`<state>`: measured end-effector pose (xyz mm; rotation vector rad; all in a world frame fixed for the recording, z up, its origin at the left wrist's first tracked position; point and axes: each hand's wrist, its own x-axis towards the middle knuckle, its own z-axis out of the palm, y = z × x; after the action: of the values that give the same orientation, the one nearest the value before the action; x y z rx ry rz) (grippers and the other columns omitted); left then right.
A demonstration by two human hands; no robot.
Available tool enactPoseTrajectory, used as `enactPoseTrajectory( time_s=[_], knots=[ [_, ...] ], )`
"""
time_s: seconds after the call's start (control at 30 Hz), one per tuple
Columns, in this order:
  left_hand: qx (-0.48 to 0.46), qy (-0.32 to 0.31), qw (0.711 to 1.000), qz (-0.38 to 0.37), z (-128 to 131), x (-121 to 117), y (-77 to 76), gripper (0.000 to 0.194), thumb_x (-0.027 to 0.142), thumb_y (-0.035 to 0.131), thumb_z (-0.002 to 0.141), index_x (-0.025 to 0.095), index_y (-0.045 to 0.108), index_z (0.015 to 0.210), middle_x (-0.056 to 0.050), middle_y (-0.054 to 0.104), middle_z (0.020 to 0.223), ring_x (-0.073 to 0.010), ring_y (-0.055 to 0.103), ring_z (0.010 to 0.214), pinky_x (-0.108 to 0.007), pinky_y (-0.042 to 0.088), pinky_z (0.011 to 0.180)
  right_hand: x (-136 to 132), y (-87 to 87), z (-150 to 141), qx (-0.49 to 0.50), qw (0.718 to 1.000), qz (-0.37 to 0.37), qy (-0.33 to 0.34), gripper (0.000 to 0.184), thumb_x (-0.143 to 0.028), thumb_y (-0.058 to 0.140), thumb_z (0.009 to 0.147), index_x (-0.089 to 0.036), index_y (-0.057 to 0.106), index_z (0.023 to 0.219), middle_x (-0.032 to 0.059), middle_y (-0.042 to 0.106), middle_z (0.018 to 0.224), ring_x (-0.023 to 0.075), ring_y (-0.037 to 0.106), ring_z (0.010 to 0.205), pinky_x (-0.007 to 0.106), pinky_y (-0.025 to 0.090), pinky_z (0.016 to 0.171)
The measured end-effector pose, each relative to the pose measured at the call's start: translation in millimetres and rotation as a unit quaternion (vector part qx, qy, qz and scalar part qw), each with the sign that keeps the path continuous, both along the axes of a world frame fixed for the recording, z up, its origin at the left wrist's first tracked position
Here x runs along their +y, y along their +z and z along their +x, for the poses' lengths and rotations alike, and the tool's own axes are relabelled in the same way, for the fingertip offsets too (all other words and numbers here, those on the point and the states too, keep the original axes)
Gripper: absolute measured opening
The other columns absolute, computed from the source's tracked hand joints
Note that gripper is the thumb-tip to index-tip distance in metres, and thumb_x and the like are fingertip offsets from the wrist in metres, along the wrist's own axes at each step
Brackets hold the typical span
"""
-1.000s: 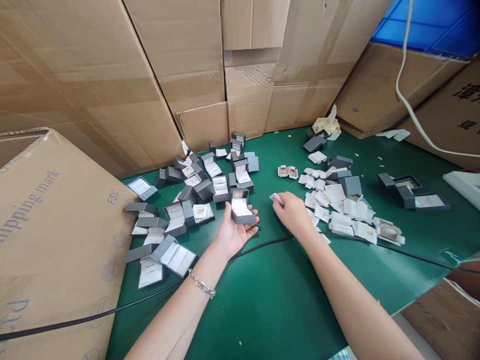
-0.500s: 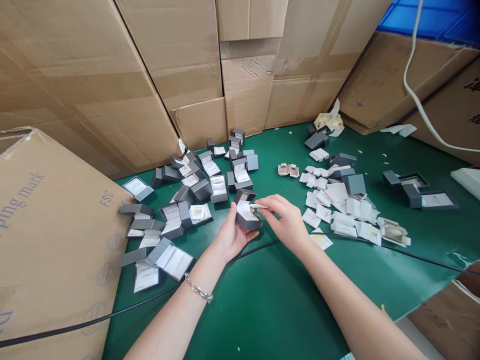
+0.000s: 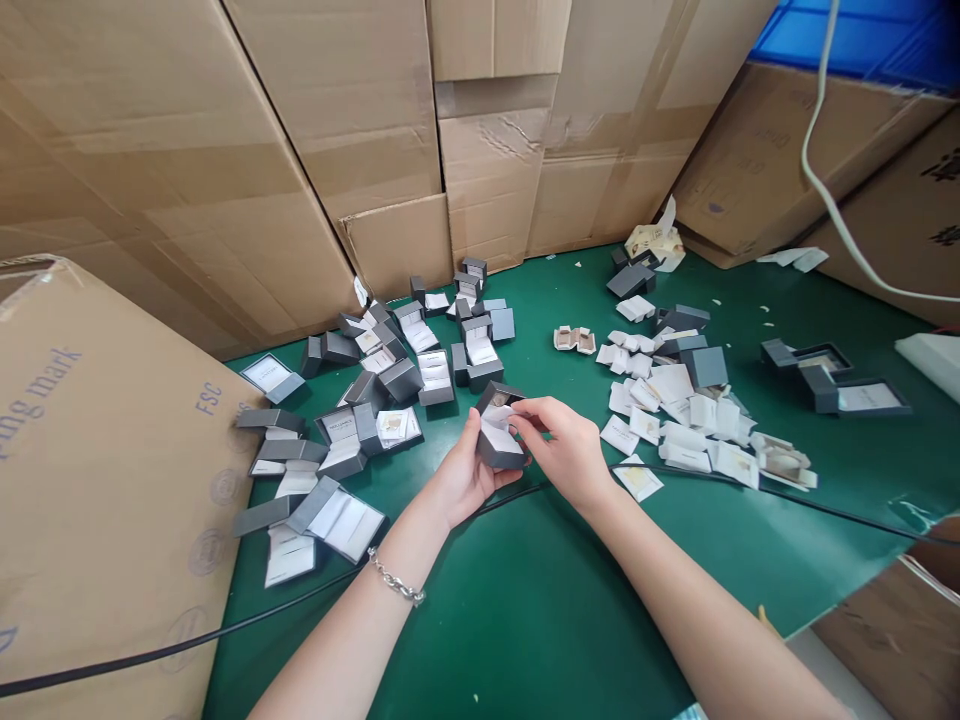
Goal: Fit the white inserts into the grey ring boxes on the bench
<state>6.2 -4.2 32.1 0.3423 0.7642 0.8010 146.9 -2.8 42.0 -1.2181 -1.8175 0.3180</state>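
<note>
My left hand (image 3: 461, 475) cradles a small dark grey jewelry box (image 3: 499, 452) from below, its lid tipped back and its inside showing white. At the mouth of the box, my right hand (image 3: 559, 440) has thumb and fingertips pinched on a white insert (image 3: 501, 416), which lies between the lid and the base. The fingers partly cover the insert. To the left of my hands, several similar grey boxes (image 3: 401, 378) lie open with white linings.
White padded inserts (image 3: 686, 445) lie in a loose heap on the right of the green table (image 3: 525, 620). A black cable (image 3: 292, 605) crosses the table behind my forearms. Large cartons (image 3: 345, 100) wall the back and left. More grey boxes (image 3: 825, 390) lie far right.
My right hand's fingertips have moved in closer over the box, bringing the white piece deeper into its opening. The box has shifted slightly right in my left hand.
</note>
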Motion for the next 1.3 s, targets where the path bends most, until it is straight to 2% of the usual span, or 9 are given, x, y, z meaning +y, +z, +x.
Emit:
enactPoseTrajectory(
  time_s=[0.3,0.53,0.77,0.87,0.93,1.0,1.07,1.17,1.3],
  knots=[
    [-0.031,-0.063,0.997,0.010,-0.9,-4.3,-3.9,0.052,0.059,0.039,0.083,0.017,0.058,0.107,-0.007,0.066,0.088,-0.0175,0.064,0.074,-0.030,0.050,0.070,-0.6,-1.8,-1.1,-0.028,0.998,0.039,-0.039,0.013,-0.021,0.050,0.085,-0.023,0.062,0.087,0.0009,0.068,0.083,0.0131,0.064,0.077,0.023,0.052,0.066],
    [-0.030,-0.048,0.998,-0.021,-1.0,-3.2,-4.3,0.052,0.059,0.037,0.085,0.015,0.059,0.100,-0.007,0.067,0.079,-0.0164,0.065,0.069,-0.028,0.049,0.067,3.4,0.8,0.9,-0.041,0.999,-0.006,0.017,0.017,-0.019,0.050,0.085,-0.022,0.066,0.086,0.0002,0.068,0.084,0.0122,0.063,0.077,0.022,0.051,0.069],
    [-0.041,-0.058,0.997,-0.010,-2.0,-3.8,-4.8,0.047,0.057,0.042,0.083,0.017,0.060,0.099,-0.005,0.063,0.081,-0.0146,0.063,0.068,-0.029,0.051,0.068,4.1,-2.5,4.1,-0.035,0.997,0.051,-0.055,0.017,-0.024,0.050,0.085,-0.023,0.066,0.083,0.0040,0.059,0.088,0.0132,0.058,0.073,0.026,0.050,0.063],
    [-0.055,-0.068,0.996,0.015,-3.7,-4.8,-4.6,0.040,0.053,0.046,0.084,0.020,0.059,0.103,-0.003,0.062,0.090,-0.0130,0.061,0.070,-0.030,0.052,0.068,5.5,-1.3,4.8,0.036,0.996,0.002,-0.079,0.009,-0.025,0.057,0.079,-0.023,0.061,0.086,0.0035,0.059,0.091,0.0149,0.057,0.076,0.029,0.051,0.066],
    [-0.057,-0.078,0.995,0.029,-5.2,-5.2,-4.5,0.038,0.051,0.049,0.083,0.021,0.059,0.105,-0.003,0.061,0.092,-0.0129,0.060,0.071,-0.031,0.052,0.068,6.6,0.4,4.4,0.093,0.990,-0.070,-0.075,0.024,-0.027,0.060,0.074,-0.023,0.058,0.098,0.0039,0.060,0.096,0.0160,0.057,0.077,0.030,0.051,0.062],
    [-0.054,-0.087,0.994,0.034,-6.5,-5.5,-4.4,0.038,0.050,0.051,0.082,0.021,0.059,0.105,-0.003,0.060,0.092,-0.0132,0.060,0.072,-0.031,0.052,0.068,7.2,2.2,3.6,0.143,0.977,-0.153,-0.033,0.028,-0.030,0.059,0.074,-0.024,0.057,0.101,0.0038,0.061,0.098,0.0158,0.058,0.074,0.028,0.051,0.055],
    [-0.049,-0.089,0.994,0.031,-6.9,-5.5,-4.1,0.038,0.051,0.052,0.081,0.020,0.060,0.104,-0.003,0.060,0.093,-0.0134,0.060,0.072,-0.030,0.052,0.067,7.3,3.5,3.0,0.172,0.963,-0.208,0.017,0.018,-0.031,0.054,0.077,-0.023,0.060,0.092,0.0030,0.061,0.094,0.0138,0.057,0.065,0.025,0.049,0.047],
    [-0.042,-0.086,0.995,0.024,-4.9,-5.2,-3.3,0.039,0.051,0.048,0.083,0.019,0.059,0.103,-0.004,0.060,0.090,-0.0132,0.059,0.070,-0.030,0.052,0.066,7.1,5.1,3.5,0.157,0.966,-0.202,0.027,0.010,-0.027,0.050,0.077,-0.021,0.058,0.077,0.0019,0.059,0.085,0.0117,0.053,0.057,0.024,0.046,0.044],
    [-0.004,-0.103,0.994,0.022,0.1,-4.0,-3.2,0.055,0.059,0.035,0.085,0.012,0.058,0.102,-0.008,0.062,0.082,-0.0154,0.061,0.069,-0.030,0.051,0.069,9.5,7.5,9.6,0.073,0.990,-0.119,-0.006,0.007,-0.017,0.049,0.073,-0.020,0.053,0.069,0.0005,0.054,0.072,0.0132,0.051,0.062,0.025,0.043,0.053]
  ],
)
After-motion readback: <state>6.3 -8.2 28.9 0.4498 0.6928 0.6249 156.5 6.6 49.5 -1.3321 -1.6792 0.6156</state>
